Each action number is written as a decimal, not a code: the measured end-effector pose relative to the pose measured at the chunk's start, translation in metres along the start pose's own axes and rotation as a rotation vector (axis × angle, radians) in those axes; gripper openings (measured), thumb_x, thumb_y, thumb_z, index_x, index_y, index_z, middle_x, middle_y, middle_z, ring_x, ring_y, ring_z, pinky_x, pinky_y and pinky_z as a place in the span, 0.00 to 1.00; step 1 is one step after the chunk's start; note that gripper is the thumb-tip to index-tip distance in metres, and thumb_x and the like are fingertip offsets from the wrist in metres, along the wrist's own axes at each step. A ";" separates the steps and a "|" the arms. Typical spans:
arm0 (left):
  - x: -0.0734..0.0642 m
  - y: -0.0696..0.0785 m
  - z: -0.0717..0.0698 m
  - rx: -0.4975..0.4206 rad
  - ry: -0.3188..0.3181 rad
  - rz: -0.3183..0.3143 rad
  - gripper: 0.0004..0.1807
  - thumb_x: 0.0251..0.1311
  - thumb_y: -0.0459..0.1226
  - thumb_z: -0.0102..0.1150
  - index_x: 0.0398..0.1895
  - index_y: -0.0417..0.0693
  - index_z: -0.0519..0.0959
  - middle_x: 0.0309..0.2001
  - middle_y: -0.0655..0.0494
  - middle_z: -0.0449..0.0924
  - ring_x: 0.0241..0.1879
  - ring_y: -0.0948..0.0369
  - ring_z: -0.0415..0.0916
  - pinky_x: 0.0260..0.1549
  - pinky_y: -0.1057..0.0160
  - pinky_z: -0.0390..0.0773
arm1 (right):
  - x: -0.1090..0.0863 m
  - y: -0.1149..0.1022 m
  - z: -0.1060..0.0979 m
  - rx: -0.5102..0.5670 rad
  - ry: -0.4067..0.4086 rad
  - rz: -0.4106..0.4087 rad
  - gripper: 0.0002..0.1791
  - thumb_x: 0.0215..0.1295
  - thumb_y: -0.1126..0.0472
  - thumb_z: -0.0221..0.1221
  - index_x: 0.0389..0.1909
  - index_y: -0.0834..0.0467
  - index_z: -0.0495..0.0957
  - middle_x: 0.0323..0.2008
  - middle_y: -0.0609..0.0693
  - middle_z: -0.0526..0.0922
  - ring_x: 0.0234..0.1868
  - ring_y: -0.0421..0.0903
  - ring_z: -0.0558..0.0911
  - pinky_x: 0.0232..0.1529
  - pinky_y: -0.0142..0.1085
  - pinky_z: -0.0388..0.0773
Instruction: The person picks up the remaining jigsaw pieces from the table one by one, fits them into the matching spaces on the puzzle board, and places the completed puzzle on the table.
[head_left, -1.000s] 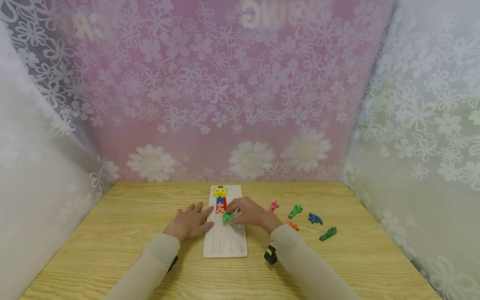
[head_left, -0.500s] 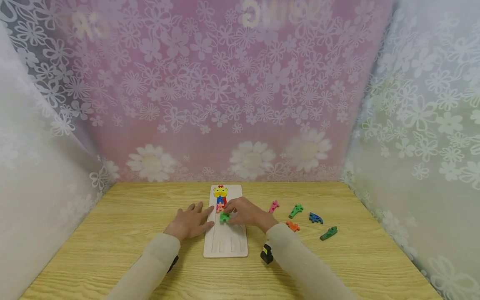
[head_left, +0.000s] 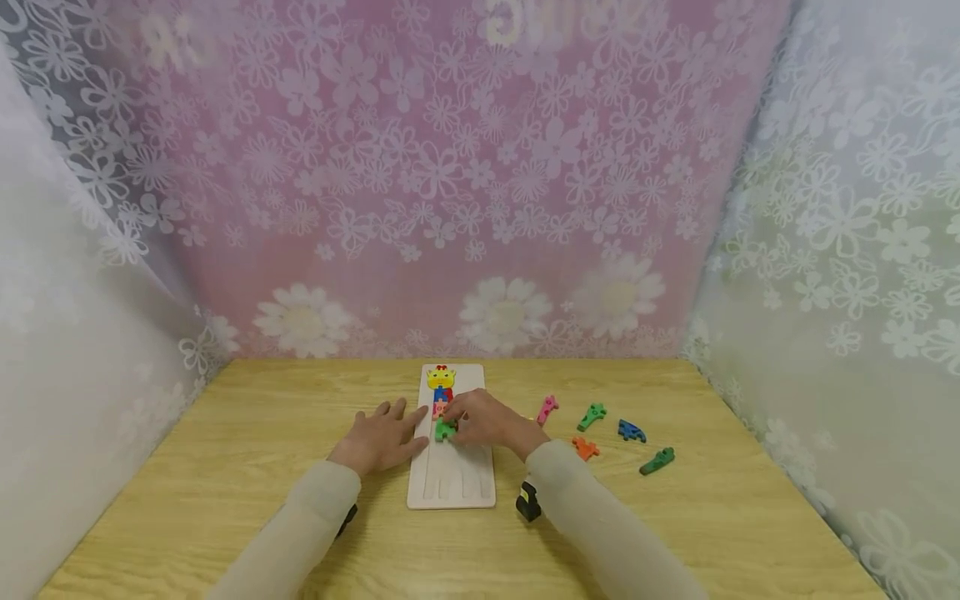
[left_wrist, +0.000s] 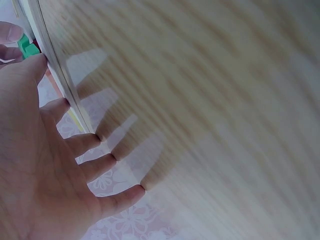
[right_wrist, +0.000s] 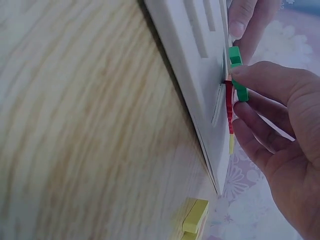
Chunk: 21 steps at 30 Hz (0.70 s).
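My right hand (head_left: 487,419) pinches a green puzzle piece (head_left: 444,431) between thumb and fingers, close over the pale wooden puzzle board (head_left: 450,479). In the right wrist view the green piece stands slightly above the board's face. At the board's far end sits a yellow giraffe-like head piece (head_left: 441,378), with blue, red and pink pieces (head_left: 439,409) below it. My left hand (head_left: 378,439) lies spread on the table, its thumb and index fingertip at the board's left edge. Its other fingertips touch the table in the left wrist view.
Right of the board lie loose pieces: pink (head_left: 547,408), light green (head_left: 592,416), blue (head_left: 632,430), orange (head_left: 585,448) and dark green (head_left: 657,461). A yellow piece (right_wrist: 196,216) lies beside the board. A flowered curtain (head_left: 480,208) hangs behind the table.
My right hand has shifted a little left with the green puzzle piece, toward the pink piece's lower end. The orange piece has come out from behind the right arm. My left hand stays put.
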<state>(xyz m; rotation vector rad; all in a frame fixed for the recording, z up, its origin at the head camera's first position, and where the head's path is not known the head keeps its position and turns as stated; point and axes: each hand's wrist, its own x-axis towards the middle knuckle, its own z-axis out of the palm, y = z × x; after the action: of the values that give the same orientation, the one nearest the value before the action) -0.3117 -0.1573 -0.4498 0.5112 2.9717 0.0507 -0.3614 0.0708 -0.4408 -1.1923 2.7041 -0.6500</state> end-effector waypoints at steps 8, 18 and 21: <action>-0.001 0.000 -0.003 -0.019 -0.008 0.009 0.37 0.76 0.63 0.41 0.82 0.63 0.57 0.81 0.41 0.56 0.77 0.36 0.59 0.67 0.22 0.60 | 0.003 -0.002 -0.001 -0.003 -0.007 -0.008 0.14 0.64 0.66 0.70 0.50 0.58 0.89 0.55 0.53 0.88 0.54 0.47 0.86 0.57 0.40 0.85; -0.001 0.002 0.001 -0.037 -0.015 -0.017 0.37 0.75 0.64 0.41 0.82 0.65 0.58 0.81 0.42 0.56 0.78 0.37 0.59 0.69 0.24 0.59 | 0.003 -0.006 0.002 -0.012 0.002 -0.008 0.13 0.64 0.64 0.71 0.49 0.60 0.89 0.56 0.54 0.88 0.59 0.50 0.85 0.62 0.43 0.83; 0.000 0.002 0.000 -0.025 -0.012 -0.022 0.37 0.75 0.65 0.41 0.82 0.65 0.58 0.81 0.42 0.57 0.77 0.37 0.60 0.69 0.24 0.60 | 0.005 -0.005 0.002 -0.027 0.000 -0.001 0.13 0.64 0.63 0.71 0.50 0.59 0.89 0.56 0.52 0.88 0.59 0.49 0.85 0.62 0.42 0.82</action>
<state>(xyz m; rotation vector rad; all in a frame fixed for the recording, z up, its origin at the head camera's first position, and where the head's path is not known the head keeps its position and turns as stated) -0.3106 -0.1557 -0.4498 0.4742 2.9608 0.0830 -0.3604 0.0637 -0.4404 -1.2001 2.7212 -0.6153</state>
